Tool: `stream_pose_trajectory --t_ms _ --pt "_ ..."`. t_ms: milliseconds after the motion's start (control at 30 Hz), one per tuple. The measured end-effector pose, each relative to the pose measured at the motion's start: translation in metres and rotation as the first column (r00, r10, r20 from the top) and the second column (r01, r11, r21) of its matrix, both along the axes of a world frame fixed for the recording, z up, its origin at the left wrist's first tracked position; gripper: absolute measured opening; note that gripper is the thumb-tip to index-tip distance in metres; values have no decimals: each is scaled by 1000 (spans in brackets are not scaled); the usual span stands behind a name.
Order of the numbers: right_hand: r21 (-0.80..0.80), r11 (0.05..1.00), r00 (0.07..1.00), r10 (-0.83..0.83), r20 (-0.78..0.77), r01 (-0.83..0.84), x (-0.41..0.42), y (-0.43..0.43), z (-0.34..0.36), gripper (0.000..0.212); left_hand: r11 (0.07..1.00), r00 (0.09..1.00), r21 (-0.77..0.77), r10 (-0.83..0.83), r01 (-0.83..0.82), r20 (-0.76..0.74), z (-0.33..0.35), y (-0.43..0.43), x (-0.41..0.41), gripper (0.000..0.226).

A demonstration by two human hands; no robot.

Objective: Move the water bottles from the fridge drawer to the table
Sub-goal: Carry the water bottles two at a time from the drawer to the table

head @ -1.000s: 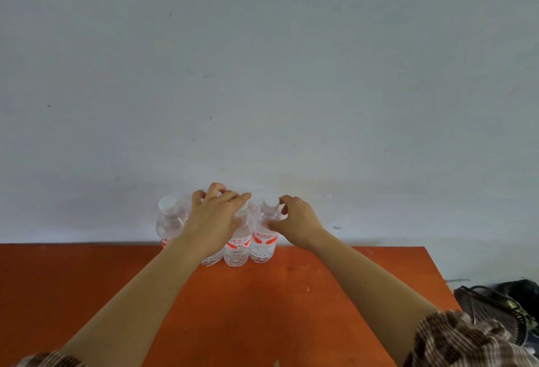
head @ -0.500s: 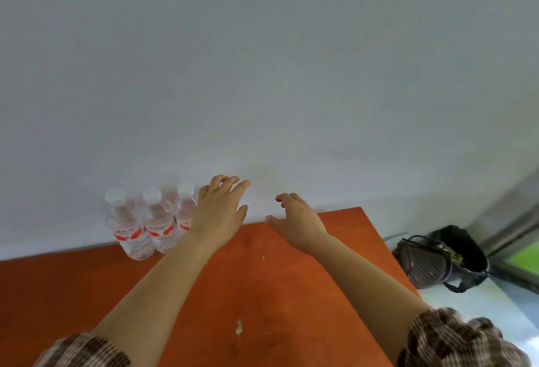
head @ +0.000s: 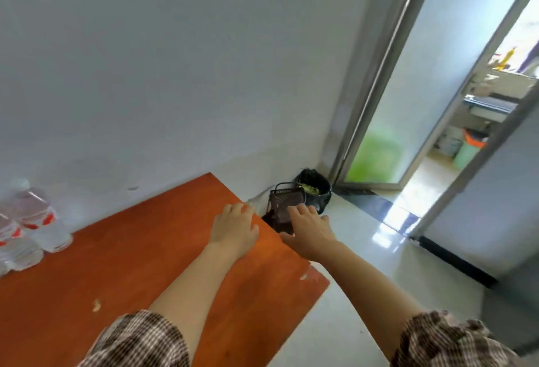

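Note:
Clear water bottles [head: 35, 220] with red-and-white labels and white caps stand against the wall at the far left of the orange table [head: 122, 273]; the frame edge cuts some off. My left hand [head: 234, 228] hovers over the table's right end, fingers apart, holding nothing. My right hand [head: 310, 228] is just past the table's right edge, over the floor, also open and empty. Both hands are far to the right of the bottles. No fridge drawer is in view.
A dark mesh basket [head: 284, 201] and a black bin [head: 316, 188] sit on the floor in the corner beside the table's right end. A doorway [head: 423, 133] opens at the right, with a dark door edge [head: 455, 255] low along the shiny floor.
My hands left the bottles a second ago. The view has swung right: the bottles slid to the left edge, and both open hands moved right toward the table's end and the doorway.

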State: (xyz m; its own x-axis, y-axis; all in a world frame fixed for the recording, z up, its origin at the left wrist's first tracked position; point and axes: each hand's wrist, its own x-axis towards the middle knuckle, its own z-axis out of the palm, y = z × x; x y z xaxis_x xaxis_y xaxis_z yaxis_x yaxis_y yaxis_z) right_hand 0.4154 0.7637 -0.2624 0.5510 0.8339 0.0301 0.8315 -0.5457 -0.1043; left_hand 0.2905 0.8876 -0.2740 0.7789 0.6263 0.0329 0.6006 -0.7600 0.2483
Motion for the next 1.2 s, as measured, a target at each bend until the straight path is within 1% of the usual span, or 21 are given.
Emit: stream_pose_trajectory --t_ms 133,267,400,567,700,800,1000,1200 --pt "16 986 986 -165 30 165 36 -132 4 59 990 990 -6 -142 142 -21 9 -114 55 49" --pt "28 948 948 -316 28 316 56 -263 11 54 951 951 9 -309 309 -11 17 -231 102 50" --pt "25 871 870 -491 44 490 71 -384 24 54 890 890 30 -456 455 25 26 -343 146 48" --pt "26 739 739 -673 15 673 93 -513 44 59 778 777 38 -629 628 40 38 -466 199 46" --pt "34 633 634 -774 -10 773 113 -599 49 60 672 668 49 -741 739 71 41 -547 247 41" --pt "38 570 571 -821 -11 820 138 -655 52 59 598 594 21 -800 801 88 43 -605 288 42" --pt "51 429 429 -903 4 902 224 -752 58 60 465 460 23 -881 885 108 51 -709 395 44" --pt "24 330 330 -944 10 944 310 -830 55 56 359 355 6 -926 933 125 54 -792 502 43"
